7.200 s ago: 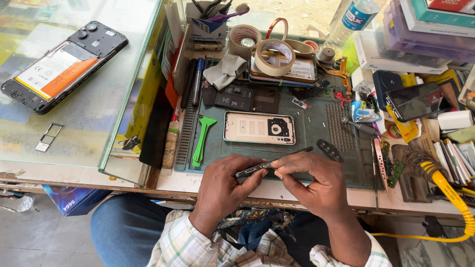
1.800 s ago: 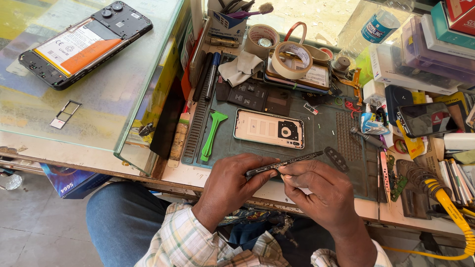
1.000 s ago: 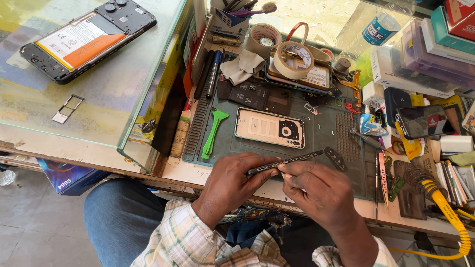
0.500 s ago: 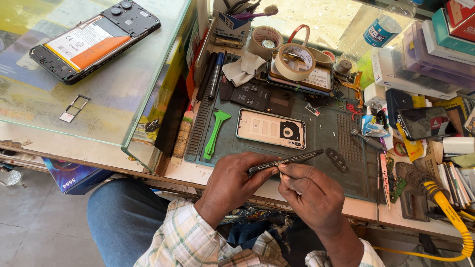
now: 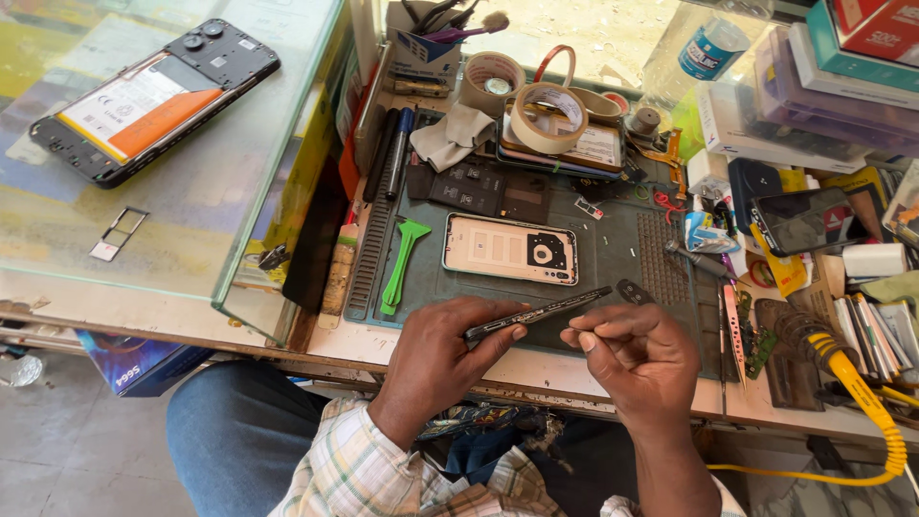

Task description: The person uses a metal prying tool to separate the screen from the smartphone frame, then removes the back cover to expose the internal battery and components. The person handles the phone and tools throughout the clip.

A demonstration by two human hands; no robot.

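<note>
Cluttered repair bench under daylight, topped by a dark green work mat [image 5: 613, 258]; to the left of the fingers, a glass counter top [image 5: 239, 191] carrying an opened black phone [image 5: 153, 101] with its orange-and-white battery showing, and a small metal SIM tray [image 5: 119, 233] nearer the edge.

Left hand [image 5: 445, 354] closed around the near end of a thin dark phone frame [image 5: 536, 314], held edge-on just above the mat's front edge; right hand [image 5: 637, 359] with fingers [image 5: 598, 330] pinched narrow at the frame's far end, whatever sits between them too small to make out.

Just beyond the fingers, a pale gold phone back cover [image 5: 510, 249]; left of it a green plastic pry tool [image 5: 404, 263]; farther back, rolls of tape [image 5: 546, 115]; to the right, tweezers [image 5: 732, 321] and a coiled yellow cable [image 5: 862, 402], cut off at the picture's edge.

Below the bench, blue trousers and a checked sleeve; grey floor partly hidden.
</note>
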